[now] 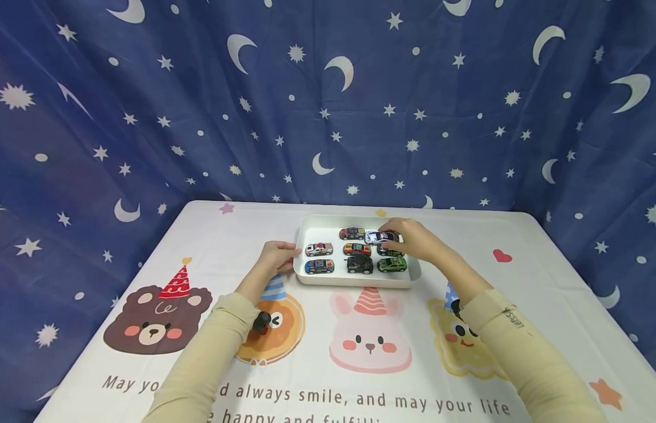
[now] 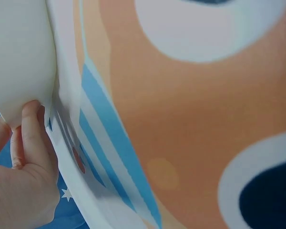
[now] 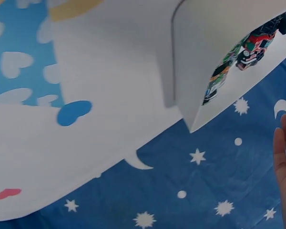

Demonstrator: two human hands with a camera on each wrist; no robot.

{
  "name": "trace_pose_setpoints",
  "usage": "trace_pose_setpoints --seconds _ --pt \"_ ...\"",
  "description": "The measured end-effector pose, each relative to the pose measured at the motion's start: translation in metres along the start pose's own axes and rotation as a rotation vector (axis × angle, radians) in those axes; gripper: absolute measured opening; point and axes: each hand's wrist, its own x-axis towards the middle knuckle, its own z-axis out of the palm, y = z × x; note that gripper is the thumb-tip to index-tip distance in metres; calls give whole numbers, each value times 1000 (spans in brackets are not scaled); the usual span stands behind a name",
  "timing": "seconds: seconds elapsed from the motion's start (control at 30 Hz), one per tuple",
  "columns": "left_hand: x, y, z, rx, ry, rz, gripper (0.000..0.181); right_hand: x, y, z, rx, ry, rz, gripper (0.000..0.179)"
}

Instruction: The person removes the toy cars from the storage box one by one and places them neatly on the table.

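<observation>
A shallow white tray [image 1: 354,283] holds several small toy cars in rows. My left hand [image 1: 275,257] grips the tray at its left side; in the left wrist view its fingers [image 2: 33,138] and thumb pinch the tray's wall [image 2: 21,57]. Over the tray's back right, my right hand [image 1: 412,236] holds a white-and-black toy car [image 1: 380,237] between thumb and fingers. This car overlaps a dark toy car [image 1: 391,252] behind the fingertips. Close by are a dark red toy car [image 1: 351,233], a red-and-yellow one [image 1: 357,249] and a green one [image 1: 392,265].
On the tray's left sit a white toy car [image 1: 319,249] and a blue one [image 1: 319,267]; a black vehicle [image 1: 360,264] stands in the front row. The tray rests on a white printed tablecloth [image 1: 465,235]. A blue star-patterned curtain [image 1: 360,117] hangs behind the table.
</observation>
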Motion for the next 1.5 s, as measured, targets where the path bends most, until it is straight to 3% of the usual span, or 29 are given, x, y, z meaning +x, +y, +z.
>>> trace_pose_setpoints --seconds 0.4,0.67,0.87,1.17,1.5 --pt "-3 -2 -10 -7 19 -3 34 -16 25 3 27 54 28 33" --pt "-1 1 -5 -24 13 19 36 -33 49 -5 15 99 46 33" --pt "0 0 -4 -43 19 23 35 -35 68 -6 2 117 90 33" --pt "-1 -1 -3 -82 25 16 34 -33 96 0 -14 124 136 32" --pt "-1 -9 2 -73 15 23 33 -37 122 14 -43 67 204 30"
